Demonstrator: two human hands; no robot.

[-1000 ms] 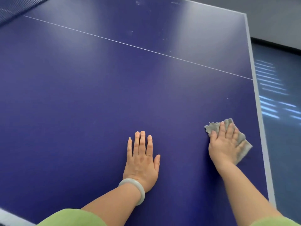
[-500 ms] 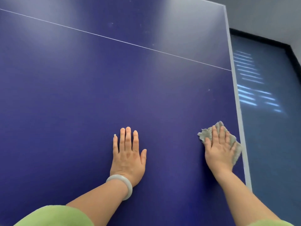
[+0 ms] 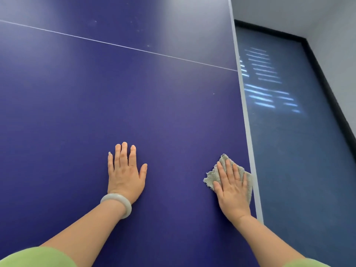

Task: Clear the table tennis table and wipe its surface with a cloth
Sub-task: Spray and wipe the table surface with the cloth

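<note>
The dark blue table tennis table (image 3: 134, 105) fills most of the head view, with a thin white line running across it. My right hand (image 3: 232, 186) presses flat, fingers straight, on a small grey cloth (image 3: 212, 177) that lies on the surface right beside the table's white right edge. My left hand (image 3: 124, 172) rests flat on the bare surface about a hand's width to the left, fingers straight, a pale bangle on the wrist.
The white right edge (image 3: 243, 101) of the table runs from top to bottom. Beyond it lies blue floor (image 3: 300, 151) with bright streaks of light, bounded by a black skirting and a grey wall (image 3: 317, 20). A few pale specks mark the far surface.
My right hand has slid the cloth rightwards until it sits against the table's right edge, with the fingers now flatter. The camera view has turned right. My left hand stays flat.
</note>
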